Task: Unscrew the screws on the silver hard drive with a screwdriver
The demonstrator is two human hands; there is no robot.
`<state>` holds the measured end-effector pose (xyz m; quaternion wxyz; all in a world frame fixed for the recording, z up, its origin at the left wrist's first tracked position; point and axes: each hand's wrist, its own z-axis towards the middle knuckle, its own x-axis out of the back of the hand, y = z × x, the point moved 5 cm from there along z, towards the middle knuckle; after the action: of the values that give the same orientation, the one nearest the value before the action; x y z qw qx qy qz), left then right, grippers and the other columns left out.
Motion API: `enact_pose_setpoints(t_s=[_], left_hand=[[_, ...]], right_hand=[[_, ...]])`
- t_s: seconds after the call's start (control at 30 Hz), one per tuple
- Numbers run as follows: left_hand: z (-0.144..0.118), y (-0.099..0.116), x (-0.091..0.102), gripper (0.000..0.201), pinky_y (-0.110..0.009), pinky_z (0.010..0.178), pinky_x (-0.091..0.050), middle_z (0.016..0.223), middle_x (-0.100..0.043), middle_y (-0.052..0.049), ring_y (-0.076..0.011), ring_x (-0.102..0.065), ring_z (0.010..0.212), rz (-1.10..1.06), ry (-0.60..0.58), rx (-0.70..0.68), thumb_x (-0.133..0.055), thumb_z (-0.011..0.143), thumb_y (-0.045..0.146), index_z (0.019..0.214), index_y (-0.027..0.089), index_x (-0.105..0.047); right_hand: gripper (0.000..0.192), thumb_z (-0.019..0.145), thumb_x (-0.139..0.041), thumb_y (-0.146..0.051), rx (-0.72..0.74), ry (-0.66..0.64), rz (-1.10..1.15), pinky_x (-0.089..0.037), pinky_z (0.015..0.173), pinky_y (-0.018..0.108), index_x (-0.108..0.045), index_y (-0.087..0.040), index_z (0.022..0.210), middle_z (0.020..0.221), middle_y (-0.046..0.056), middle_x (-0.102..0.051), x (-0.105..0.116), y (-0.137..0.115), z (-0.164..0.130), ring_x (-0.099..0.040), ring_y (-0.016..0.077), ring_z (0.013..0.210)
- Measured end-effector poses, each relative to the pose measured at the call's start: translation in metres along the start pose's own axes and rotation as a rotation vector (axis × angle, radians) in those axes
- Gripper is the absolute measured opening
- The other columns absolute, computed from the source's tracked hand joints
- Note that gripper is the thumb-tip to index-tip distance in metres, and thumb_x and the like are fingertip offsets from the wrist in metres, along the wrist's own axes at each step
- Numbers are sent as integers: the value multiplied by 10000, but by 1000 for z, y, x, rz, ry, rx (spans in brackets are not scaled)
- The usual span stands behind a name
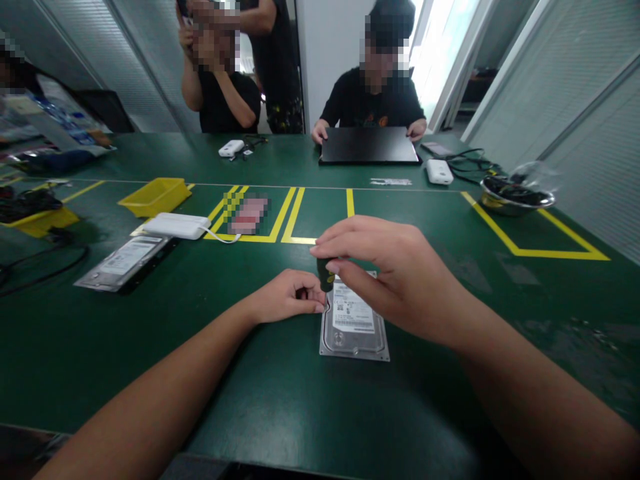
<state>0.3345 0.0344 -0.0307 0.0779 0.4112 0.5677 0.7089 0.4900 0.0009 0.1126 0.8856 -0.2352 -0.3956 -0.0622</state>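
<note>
A silver hard drive point(354, 327) with a white label lies flat on the green table point(250, 373) in front of me. My right hand point(385, 273) hovers over its far end, fingers pinched on the dark handle of a small screwdriver point(325, 273) held upright at the drive's far left corner. My left hand point(287, 298) rests on the table at that same corner, fingers curled and touching the drive's edge beside the tool.
A second hard drive point(125, 261) and a white box point(177, 225) with a cable lie at left. Yellow trays point(155, 195) sit beyond. A metal bowl point(517, 195) stands at right. Two people sit across the table, one with hands on a black laptop point(369, 147).
</note>
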Motion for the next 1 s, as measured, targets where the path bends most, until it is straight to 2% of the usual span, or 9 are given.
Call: enact_pose_setpoints(t_s=[0.13,0.3,0.43,0.67,0.83,1.0], left_hand=[[-1,3,1,200,-218,611,-421,759,-656,-2,-115,-563,677,22,17,-5,-713,836,333,847,135,-688],[-3,5,1,197,-229,622,-437,757,-657,2,-127,-579,689,70,15,-5,-689,852,347,842,150,-689],[-3,4,1,211,-246,644,-454,799,-679,-11,-143,-592,713,116,18,5,-686,849,362,856,152,-701],[-3,4,2,246,-261,697,-480,837,-699,-29,-172,-617,780,138,23,20,-660,860,384,885,144,-706],[-3,6,2,246,-246,653,-463,780,-685,-18,-159,-609,723,137,8,1,-655,866,383,858,143,-706],[-2,3,2,223,-234,637,-449,779,-669,-9,-140,-589,709,118,23,-5,-683,853,363,859,140,-699]], right_hand=[[94,867,-640,-193,-42,65,-73,-461,736,264,-685,-134,924,918,55,-634,-5,3,1,-587,143,856],[204,848,-685,-327,-92,157,-115,-362,614,248,-633,-136,800,773,16,-513,-14,7,2,-477,132,730],[199,853,-683,-317,-96,174,-105,-345,620,249,-632,-133,796,759,9,-496,-16,7,2,-451,127,721],[209,870,-668,-320,-85,154,-86,-379,655,253,-665,-112,847,829,41,-560,-15,6,2,-493,131,761],[240,885,-651,-327,-63,112,-96,-408,706,270,-682,-92,921,852,55,-625,-18,6,0,-543,142,786],[237,891,-640,-286,-88,124,-102,-440,717,264,-728,-95,999,895,73,-634,-18,6,0,-570,139,805]])
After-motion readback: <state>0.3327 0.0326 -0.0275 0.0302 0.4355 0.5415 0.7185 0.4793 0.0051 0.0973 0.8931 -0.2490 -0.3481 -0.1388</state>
